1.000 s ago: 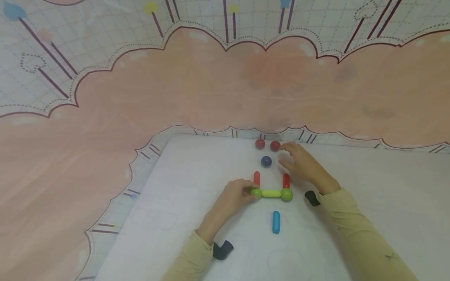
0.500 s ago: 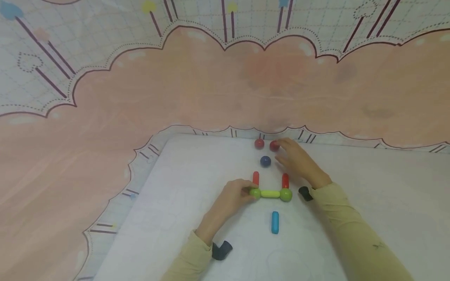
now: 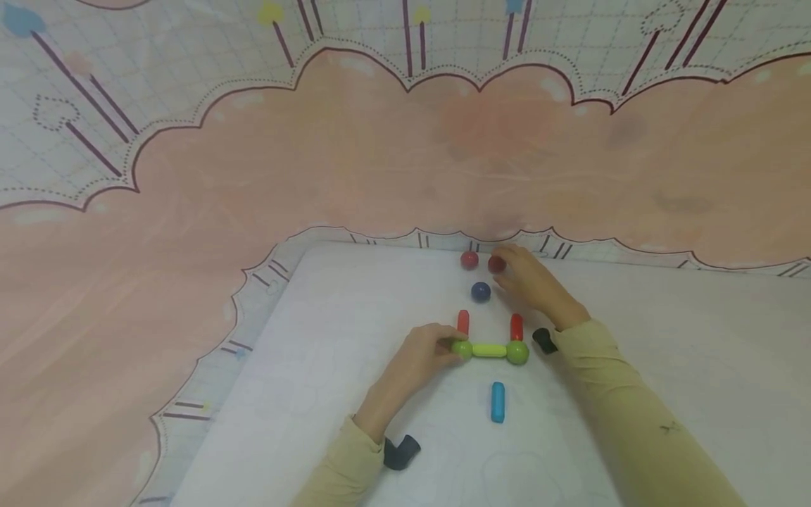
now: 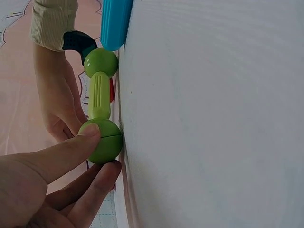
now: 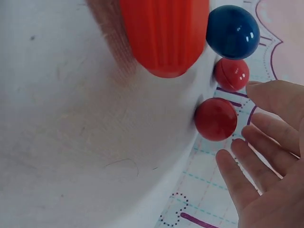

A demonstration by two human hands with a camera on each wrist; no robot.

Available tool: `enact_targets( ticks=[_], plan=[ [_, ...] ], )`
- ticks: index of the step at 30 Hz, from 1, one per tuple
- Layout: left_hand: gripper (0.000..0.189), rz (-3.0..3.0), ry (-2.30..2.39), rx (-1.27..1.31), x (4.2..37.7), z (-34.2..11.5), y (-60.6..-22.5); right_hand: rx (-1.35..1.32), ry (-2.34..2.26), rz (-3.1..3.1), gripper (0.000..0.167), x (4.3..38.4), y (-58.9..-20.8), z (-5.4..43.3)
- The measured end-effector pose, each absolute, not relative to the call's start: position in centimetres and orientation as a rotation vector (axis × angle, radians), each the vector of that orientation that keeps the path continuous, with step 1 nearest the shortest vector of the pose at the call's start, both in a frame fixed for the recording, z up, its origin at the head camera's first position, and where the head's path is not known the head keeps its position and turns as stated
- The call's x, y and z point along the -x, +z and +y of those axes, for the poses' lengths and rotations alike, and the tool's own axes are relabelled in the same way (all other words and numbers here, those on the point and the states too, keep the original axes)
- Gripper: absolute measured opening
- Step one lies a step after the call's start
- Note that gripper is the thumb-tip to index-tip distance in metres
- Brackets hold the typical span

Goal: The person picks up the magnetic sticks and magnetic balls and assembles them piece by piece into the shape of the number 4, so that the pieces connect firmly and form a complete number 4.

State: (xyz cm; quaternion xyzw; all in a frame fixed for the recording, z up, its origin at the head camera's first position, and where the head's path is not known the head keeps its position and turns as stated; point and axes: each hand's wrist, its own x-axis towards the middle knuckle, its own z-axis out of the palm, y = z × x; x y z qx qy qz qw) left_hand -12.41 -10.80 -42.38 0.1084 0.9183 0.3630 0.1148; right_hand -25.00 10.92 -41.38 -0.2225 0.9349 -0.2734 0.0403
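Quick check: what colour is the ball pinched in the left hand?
Green; the ball shows best in the left wrist view.

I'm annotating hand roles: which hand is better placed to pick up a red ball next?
Probably the right hand: its thumb and fingers are spread close to one red ball. The left hand pinches a green ball, farther away.

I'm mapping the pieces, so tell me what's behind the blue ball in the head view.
Two red balls, one by the right hand. The spot directly behind the blue ball is hidden.
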Motion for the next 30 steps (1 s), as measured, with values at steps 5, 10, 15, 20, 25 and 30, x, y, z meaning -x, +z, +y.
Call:
enact_targets(
  ticks=[5,10,15,20,25,30],
  plan=[
    [0.035,2.691,1.069,-0.316,12.47,-10.72,-42.4,0.696,-0.803,2.854,0.05,25.25,-41.24,10.82],
    [0.034,2.694,1.075,-0.323,12.51,-10.76,-42.45,0.701,-0.791,2.844,0.047,25.43,-41.33,10.75],
    [0.035,2.697,1.076,-0.328,12.5,-10.82,-42.54,0.703,-0.812,2.84,0.045,25.58,-41.71,10.85],
    [0.035,2.697,1.076,-0.324,12.41,-10.77,-42.5,0.662,-0.845,2.826,0.04,25.54,-41.92,11.07],
    [0.035,2.689,1.085,-0.313,12.29,-10.74,-42.43,0.602,-0.878,2.803,0.038,25.49,-42.17,11.33],
    [0.035,2.683,1.078,-0.29,12.13,-10.74,-42.18,0.582,-0.917,2.787,0.038,25.47,-42.14,11.45]
  ],
)
